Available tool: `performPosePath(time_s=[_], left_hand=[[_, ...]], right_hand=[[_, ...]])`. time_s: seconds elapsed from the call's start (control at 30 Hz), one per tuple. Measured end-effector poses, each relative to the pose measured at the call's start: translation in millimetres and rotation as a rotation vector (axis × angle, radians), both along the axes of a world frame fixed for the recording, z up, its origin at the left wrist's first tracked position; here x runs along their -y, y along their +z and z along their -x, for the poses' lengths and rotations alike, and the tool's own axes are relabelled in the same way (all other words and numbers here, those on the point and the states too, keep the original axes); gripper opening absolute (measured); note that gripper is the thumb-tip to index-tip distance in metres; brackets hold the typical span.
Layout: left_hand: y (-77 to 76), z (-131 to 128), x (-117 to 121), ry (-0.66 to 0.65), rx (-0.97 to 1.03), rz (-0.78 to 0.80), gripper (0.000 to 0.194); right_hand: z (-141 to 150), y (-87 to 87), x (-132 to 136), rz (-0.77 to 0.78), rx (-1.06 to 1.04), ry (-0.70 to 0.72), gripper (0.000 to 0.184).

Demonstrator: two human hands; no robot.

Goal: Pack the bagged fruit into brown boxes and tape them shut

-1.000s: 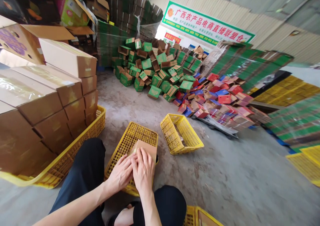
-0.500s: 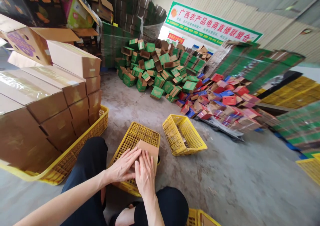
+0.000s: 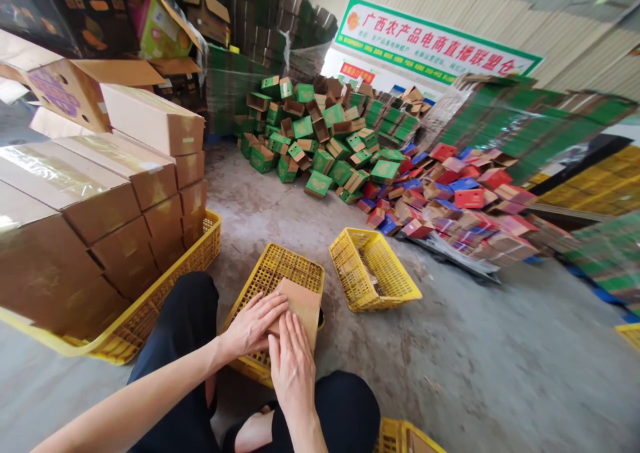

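A small brown cardboard box rests on a yellow plastic crate that appears upside down between my knees. My left hand lies over the box's near left part, fingers stretched out. Beside it, my right hand is laid flat on the box, its fingers extended forward. Both hands touch the box without wrapping round it, and they cover its near portion. A dark round object, partly hidden, shows at the box's right side.
Left of me, a yellow crate holds stacked brown boxes. An upright yellow crate stands ahead on the right. Farther off lie piles of green boxes and red and blue boxes. Another crate sits by my right knee.
The view has shifted slightly, so the surroundings sit a little farther right. Both hands have slid a little toward me on the box, exposing more of its top.
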State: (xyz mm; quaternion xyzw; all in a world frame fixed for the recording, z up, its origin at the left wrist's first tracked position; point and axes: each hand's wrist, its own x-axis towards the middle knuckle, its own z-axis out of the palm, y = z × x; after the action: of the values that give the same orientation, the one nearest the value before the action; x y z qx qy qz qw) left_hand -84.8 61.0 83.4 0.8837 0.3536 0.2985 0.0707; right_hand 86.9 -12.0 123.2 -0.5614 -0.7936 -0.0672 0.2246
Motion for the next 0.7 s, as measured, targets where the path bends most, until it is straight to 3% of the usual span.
performPosePath(time_s=[0.27, 0.47, 0.57, 0.7], left_hand=[[12.0, 0.0, 2.8, 0.014, -0.001, 0.026, 0.078], [24.1, -17.1, 15.0, 0.053, -0.091, -0.005, 0.070], [23.9, -30.5, 23.4, 0.066, -0.129, -0.008, 0.078], [20.9, -39.5, 30.5, 0.064, -0.156, 0.003, 0.088]], right_hand=[[-42.1, -7.9, 21.3, 0.064, -0.142, -0.237, 0.060], [-43.2, -30.6, -10.6, 0.151, -0.544, -0.462, 0.093], [-40.0, -43.0, -30.2, 0.165, -0.712, -0.482, 0.090], [-43.0, -48.8, -34.7, 0.207, -0.870, -0.496, 0.078]])
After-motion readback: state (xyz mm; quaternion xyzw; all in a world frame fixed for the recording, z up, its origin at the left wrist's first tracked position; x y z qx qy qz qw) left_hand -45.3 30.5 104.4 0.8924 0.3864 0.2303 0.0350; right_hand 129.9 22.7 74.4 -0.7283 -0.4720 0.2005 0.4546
